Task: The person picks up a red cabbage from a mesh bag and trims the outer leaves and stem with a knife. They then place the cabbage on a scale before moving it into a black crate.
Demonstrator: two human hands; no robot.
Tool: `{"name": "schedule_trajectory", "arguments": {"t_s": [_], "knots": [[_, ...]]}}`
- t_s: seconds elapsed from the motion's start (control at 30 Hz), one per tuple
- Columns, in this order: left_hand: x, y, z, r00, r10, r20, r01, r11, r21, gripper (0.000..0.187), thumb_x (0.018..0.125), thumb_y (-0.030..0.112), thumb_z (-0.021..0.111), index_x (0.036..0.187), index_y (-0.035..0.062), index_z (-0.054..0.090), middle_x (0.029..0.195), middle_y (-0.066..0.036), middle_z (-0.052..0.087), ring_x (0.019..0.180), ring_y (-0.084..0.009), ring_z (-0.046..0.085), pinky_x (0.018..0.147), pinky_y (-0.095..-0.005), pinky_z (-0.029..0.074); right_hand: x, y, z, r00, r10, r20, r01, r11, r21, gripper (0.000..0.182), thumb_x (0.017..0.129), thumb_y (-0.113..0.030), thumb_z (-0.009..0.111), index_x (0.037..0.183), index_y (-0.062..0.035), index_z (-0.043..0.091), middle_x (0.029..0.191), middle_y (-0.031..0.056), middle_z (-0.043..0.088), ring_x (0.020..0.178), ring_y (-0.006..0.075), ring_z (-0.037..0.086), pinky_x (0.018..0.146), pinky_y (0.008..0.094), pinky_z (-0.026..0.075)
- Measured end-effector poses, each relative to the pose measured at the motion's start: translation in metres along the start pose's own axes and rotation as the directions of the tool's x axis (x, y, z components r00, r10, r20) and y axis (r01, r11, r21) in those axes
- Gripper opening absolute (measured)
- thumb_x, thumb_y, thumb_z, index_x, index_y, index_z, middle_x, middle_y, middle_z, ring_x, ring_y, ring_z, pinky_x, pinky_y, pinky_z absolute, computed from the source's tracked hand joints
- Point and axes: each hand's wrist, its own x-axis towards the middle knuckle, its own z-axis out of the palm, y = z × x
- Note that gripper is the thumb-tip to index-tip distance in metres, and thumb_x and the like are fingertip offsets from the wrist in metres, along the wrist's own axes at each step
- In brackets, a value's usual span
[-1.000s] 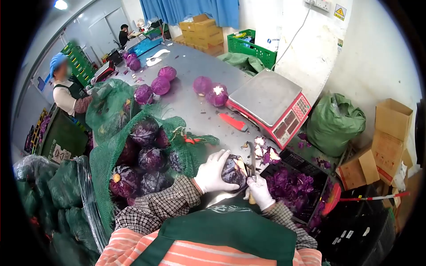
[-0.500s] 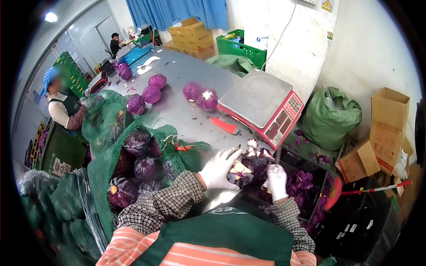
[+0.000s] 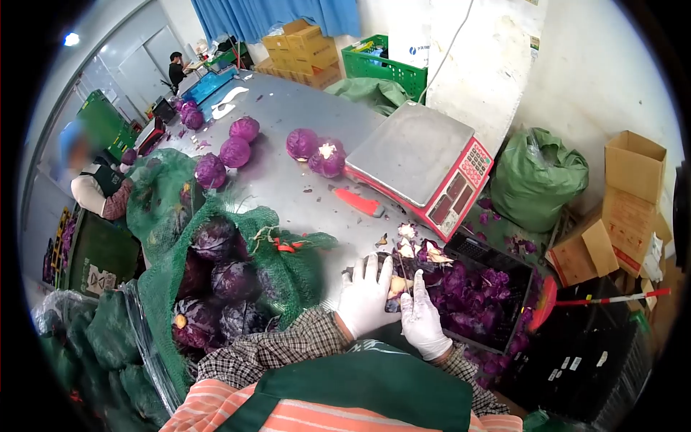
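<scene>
My left hand [image 3: 366, 297], in a white glove, lies over a red cabbage [image 3: 396, 288] at the near table edge and grips it, with fingers curved across its top. Much of this cabbage is hidden under the hands, but its pale cut stem end shows between them. My right hand [image 3: 425, 325], also gloved, is closed beside it on the right, with a finger along a thin knife [image 3: 404, 271] whose narrow blade meets the cabbage. The knife's handle is hidden in the hand. Pale cut stem pieces [image 3: 407, 245] lie just beyond.
A black crate [image 3: 520, 317] of purple leaves stands at my right. A green net sack [image 3: 162, 266] of cabbages lies at left. Ahead are a red scale [image 3: 461, 189], a red-handled tool [image 3: 358, 202] and several trimmed cabbages [image 3: 327, 157]. A co-worker [image 3: 97, 180] stands at far left.
My right hand has moved left from the crate side to the cabbage, bringing the blade against it. My left hand has shifted further over the cabbage. The view has tilted slightly.
</scene>
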Motion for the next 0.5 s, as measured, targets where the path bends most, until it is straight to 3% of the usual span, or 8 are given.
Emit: {"name": "schedule_trajectory", "arguments": {"t_s": [0.13,0.17,0.27,0.3,0.33,0.5], "knots": [[0.003,0.005,0.0,1.0,-0.014,0.017,0.013,1.0,0.025,0.1,0.062,0.049,0.077,0.139,-0.0003,0.037,0.134,-0.028,0.042,0.123,-0.0444,0.041,0.092,-0.0588,0.041,0.005,0.003,0.001,1.0,-0.003,-0.031,0.002,1.0,-0.03,0.055,0.098,-0.019,0.049,0.144,0.0034,0.031,0.12,0.0312,0.056,0.102,0.0422,0.061,0.082,0.044,0.052],[0.003,0.007,0.001,1.0,-0.019,0.015,0.018,0.999,0.046,0.1,0.062,0.049,0.077,0.139,-0.0001,0.037,0.134,-0.028,0.042,0.123,-0.0443,0.041,0.092,-0.0586,0.041,0.007,0.002,0.001,0.999,-0.006,-0.05,0.003,0.997,-0.076,0.05,0.098,-0.018,0.049,0.14,0.0045,0.036,0.117,0.0306,0.058,0.099,0.0415,0.062,0.082,0.0441,0.052],[0.006,0.013,0.008,0.999,-0.025,-0.028,0.027,0.997,0.066,0.096,0.062,0.05,0.076,0.136,0.0008,0.039,0.129,-0.026,0.044,0.118,-0.0438,0.044,0.089,-0.061,0.042,0.017,-0.007,-0.013,0.978,0.199,0.065,-0.194,0.979,-0.067,0.045,0.098,-0.018,0.049,0.136,0.0051,0.043,0.11,0.0298,0.061,0.094,0.0418,0.063,0.081,0.0441,0.052],[0.009,0.014,0.007,0.999,-0.034,-0.014,0.034,0.998,0.051,0.094,0.063,0.05,0.075,0.136,0.0009,0.04,0.129,-0.027,0.043,0.118,-0.0438,0.044,0.088,-0.0633,0.042,0.019,0.007,-0.006,0.999,0.027,-0.038,-0.03,0.996,-0.089,0.046,0.098,-0.025,0.045,0.135,0.0028,0.044,0.096,0.0283,0.065,0.078,0.0434,0.065,0.071,0.0479,0.054],[0.012,0.015,0.007,0.999,-0.042,-0.001,0.042,0.998,0.037,0.093,0.065,0.05,0.074,0.135,0.0009,0.04,0.129,-0.027,0.043,0.119,-0.0438,0.043,0.087,-0.0656,0.042,0.024,0.017,-0.005,1.0,-0.002,-0.016,0.001,0.997,-0.08,0.046,0.098,-0.026,0.043,0.134,0.0028,0.045,0.096,0.0282,0.065,0.08,0.0433,0.065,0.071,0.0486,0.053],[0.019,0.02,0.004,0.995,-0.098,0.026,0.097,0.994,0.041,0.1,0.063,0.053,0.076,0.134,-0.0039,0.035,0.129,-0.028,0.042,0.119,-0.0428,0.044,0.078,-0.0597,0.049,0.048,0.014,-0.026,0.986,0.026,0.166,0.002,0.986,-0.165,0.039,0.099,-0.024,0.042,0.126,0.0027,0.05,0.09,0.0293,0.065,0.085,0.0442,0.064,0.075,0.0493,0.053]]}}
